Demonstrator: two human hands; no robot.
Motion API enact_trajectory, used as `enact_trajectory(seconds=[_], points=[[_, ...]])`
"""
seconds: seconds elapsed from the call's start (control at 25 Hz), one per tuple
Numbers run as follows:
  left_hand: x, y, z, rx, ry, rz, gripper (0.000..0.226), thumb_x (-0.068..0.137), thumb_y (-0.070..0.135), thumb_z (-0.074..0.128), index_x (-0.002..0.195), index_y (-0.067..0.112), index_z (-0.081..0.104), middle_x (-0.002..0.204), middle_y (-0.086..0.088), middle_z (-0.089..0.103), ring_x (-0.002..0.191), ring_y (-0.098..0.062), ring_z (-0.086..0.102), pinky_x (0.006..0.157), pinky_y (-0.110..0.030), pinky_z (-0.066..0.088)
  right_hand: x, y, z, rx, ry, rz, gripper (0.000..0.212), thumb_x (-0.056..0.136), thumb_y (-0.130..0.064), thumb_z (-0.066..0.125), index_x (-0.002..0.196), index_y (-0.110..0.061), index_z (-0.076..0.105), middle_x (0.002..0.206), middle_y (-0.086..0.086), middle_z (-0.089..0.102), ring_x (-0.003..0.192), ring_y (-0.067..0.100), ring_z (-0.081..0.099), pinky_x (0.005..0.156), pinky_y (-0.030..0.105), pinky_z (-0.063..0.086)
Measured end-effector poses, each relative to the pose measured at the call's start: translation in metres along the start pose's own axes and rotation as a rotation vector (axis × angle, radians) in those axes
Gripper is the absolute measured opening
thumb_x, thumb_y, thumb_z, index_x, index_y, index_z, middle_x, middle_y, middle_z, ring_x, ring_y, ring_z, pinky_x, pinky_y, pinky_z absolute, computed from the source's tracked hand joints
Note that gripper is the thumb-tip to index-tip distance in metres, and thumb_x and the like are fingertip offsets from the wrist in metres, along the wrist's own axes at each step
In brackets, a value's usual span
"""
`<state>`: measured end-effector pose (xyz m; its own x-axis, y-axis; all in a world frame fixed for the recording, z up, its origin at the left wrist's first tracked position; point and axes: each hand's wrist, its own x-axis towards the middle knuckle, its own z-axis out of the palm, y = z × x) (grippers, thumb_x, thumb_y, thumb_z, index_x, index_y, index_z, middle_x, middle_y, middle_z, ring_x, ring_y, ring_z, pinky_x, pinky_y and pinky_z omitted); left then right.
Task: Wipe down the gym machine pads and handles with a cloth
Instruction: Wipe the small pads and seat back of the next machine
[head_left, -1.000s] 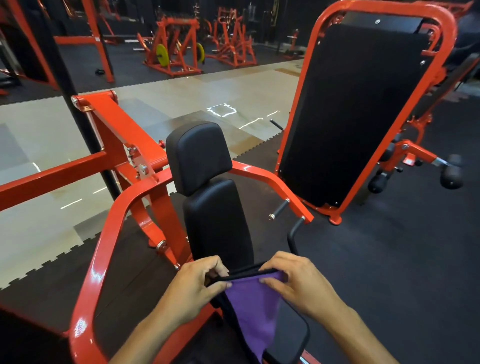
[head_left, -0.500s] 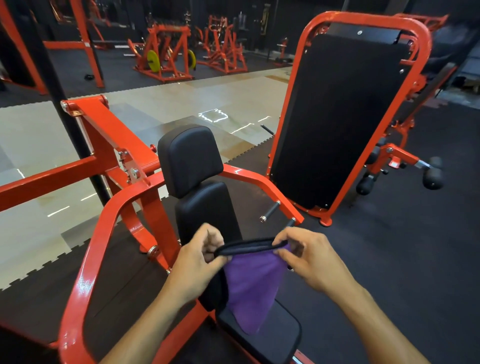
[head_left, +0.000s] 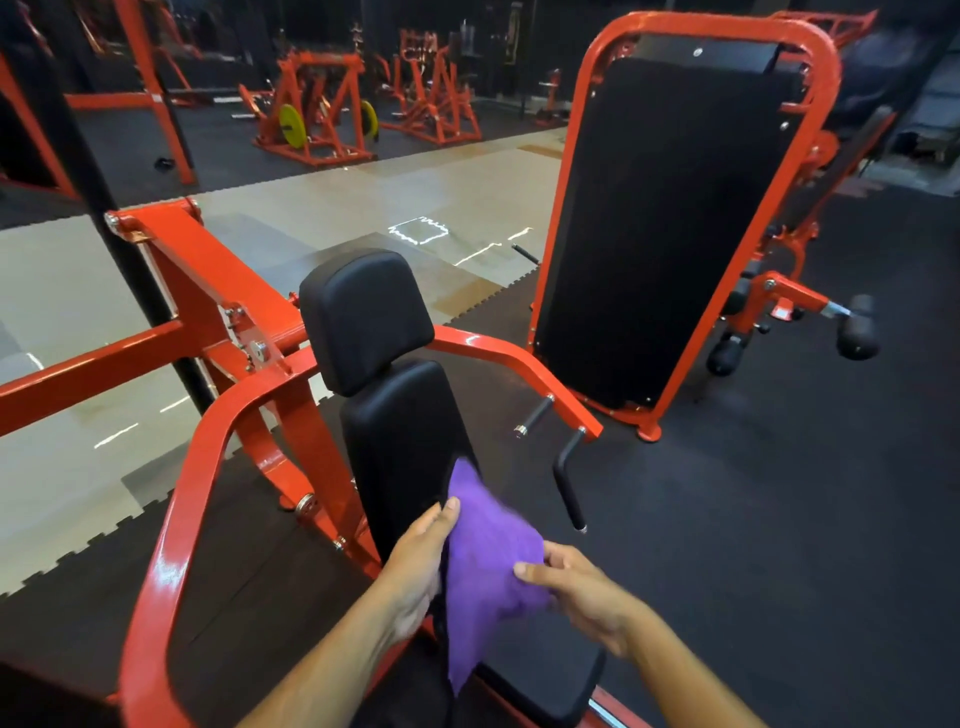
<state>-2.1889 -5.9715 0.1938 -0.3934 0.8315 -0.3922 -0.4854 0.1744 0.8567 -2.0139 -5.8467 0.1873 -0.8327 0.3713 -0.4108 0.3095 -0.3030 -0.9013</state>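
Purple cloth hanging crumpled before black back pad.

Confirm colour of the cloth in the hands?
Plain purple cloth, no visible pattern; shows in the head view.

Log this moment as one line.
stage: cloth in hand, wiping not begun | left hand: holds purple cloth | right hand: pinches cloth | back pad: behind cloth | handle: untouched
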Motion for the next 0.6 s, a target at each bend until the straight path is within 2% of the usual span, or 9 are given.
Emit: enact_trajectory(seconds=[0.08, 0.16, 0.24, 0.32, 0.4, 0.48, 0.52, 0.56, 0.6], points=[[-0.005, -0.01, -0.017, 0.178, -0.106, -0.1, 0.043, 0.096, 0.034, 0.07, 0.136, 0.032, 0.056, 0.128, 0.001, 0.073, 0.118, -0.019, 0.069, 0.103, -0.048, 0.054, 0.008, 0.02, 0.007, 0.096, 0.063, -0.017, 0.04, 0.092, -0.021, 0.071, 0.129, -0.007, 0.064, 0.125, 0.016, 0.069, 0.117, 0.03, 0.066, 0.103, 0.043, 0.05], [-0.008, -0.026, -0.034, 0.29, -0.194, -0.24, 0.055, 0.092, 0.018, 0.077, 0.13, 0.045, 0.048, 0.13, 0.006, 0.071, 0.12, -0.016, 0.068, 0.093, -0.046, 0.059, 0.015, 0.031, 0.01, 0.153, 0.151, -0.001, 0.03, 0.099, -0.013, 0.061, 0.127, -0.007, 0.065, 0.121, 0.015, 0.072, 0.116, 0.031, 0.067, 0.105, 0.047, 0.05], [-0.002, -0.04, -0.045, 0.275, -0.177, -0.283, 0.056, 0.094, 0.004, 0.071, 0.133, 0.038, 0.05, 0.13, 0.0, 0.072, 0.119, -0.019, 0.068, 0.091, -0.047, 0.057, 0.021, 0.04, 0.009, 0.114, 0.238, 0.057, 0.028, 0.102, -0.009, 0.052, 0.126, -0.009, 0.065, 0.116, 0.011, 0.074, 0.112, 0.027, 0.07, 0.104, 0.048, 0.051], [0.01, -0.035, -0.044, 0.269, -0.126, -0.252, 0.05, 0.096, 0.0, 0.064, 0.137, 0.027, 0.055, 0.136, -0.005, 0.068, 0.12, -0.019, 0.067, 0.096, -0.047, 0.052, 0.031, 0.039, 0.007, 0.084, 0.3, 0.072, 0.03, 0.104, -0.009, 0.048, 0.127, -0.017, 0.065, 0.116, 0.005, 0.074, 0.111, 0.024, 0.07, 0.102, 0.051, 0.052], [0.023, -0.006, -0.037, 0.216, -0.075, -0.112, 0.049, 0.096, 0.001, 0.065, 0.138, 0.025, 0.056, 0.146, -0.007, 0.06, 0.127, -0.019, 0.062, 0.099, -0.045, 0.051, 0.039, 0.004, 0.007, 0.071, 0.382, -0.113, 0.033, 0.102, -0.009, 0.052, 0.13, -0.023, 0.063, 0.124, 0.0, 0.071, 0.118, 0.023, 0.066, 0.104, 0.048, 0.051], [0.031, 0.046, -0.026, 0.149, -0.087, 0.141, 0.049, 0.097, -0.006, 0.06, 0.139, 0.019, 0.054, 0.142, -0.006, 0.063, 0.127, -0.018, 0.062, 0.104, -0.043, 0.05, 0.043, -0.055, 0.007, -0.005, 0.425, -0.411, 0.037, 0.099, -0.001, 0.054, 0.13, -0.019, 0.064, 0.126, 0.0, 0.07, 0.121, 0.016, 0.064, 0.104, 0.034, 0.051], [0.031, 0.075, -0.019, 0.156, -0.077, 0.24, 0.051, 0.097, -0.008, 0.058, 0.141, 0.017, 0.052, 0.141, -0.005, 0.064, 0.127, -0.018, 0.062, 0.106, -0.041, 0.05, 0.042, -0.086, 0.007, -0.098, 0.416, -0.544, 0.035, 0.097, 0.005, 0.053, 0.122, -0.014, 0.068, 0.121, 0.002, 0.071, 0.115, 0.012, 0.065, 0.099, 0.03, 0.051], [0.027, 0.098, -0.012, 0.142, -0.097, 0.343, 0.052, 0.096, -0.009, 0.059, 0.142, 0.016, 0.053, 0.139, -0.004, 0.066, 0.125, -0.016, 0.063, 0.104, -0.037, 0.052, 0.039, -0.111, 0.008, -0.221, 0.402, -0.658, 0.033, 0.093, 0.011, 0.051, 0.11, -0.009, 0.071, 0.112, 0.006, 0.072, 0.107, 0.014, 0.066, 0.093, 0.032, 0.052], [0.023, 0.114, -0.008, 0.194, -0.044, 0.395, 0.05, 0.095, -0.011, 0.059, 0.138, 0.015, 0.057, 0.133, -0.002, 0.07, 0.119, -0.012, 0.066, 0.098, -0.033, 0.055, 0.036, -0.128, 0.008, -0.352, 0.4, -0.747, 0.03, 0.087, 0.015, 0.048, 0.095, -0.004, 0.071, 0.103, 0.011, 0.068, 0.1, 0.022, 0.064, 0.087, 0.039, 0.05]])
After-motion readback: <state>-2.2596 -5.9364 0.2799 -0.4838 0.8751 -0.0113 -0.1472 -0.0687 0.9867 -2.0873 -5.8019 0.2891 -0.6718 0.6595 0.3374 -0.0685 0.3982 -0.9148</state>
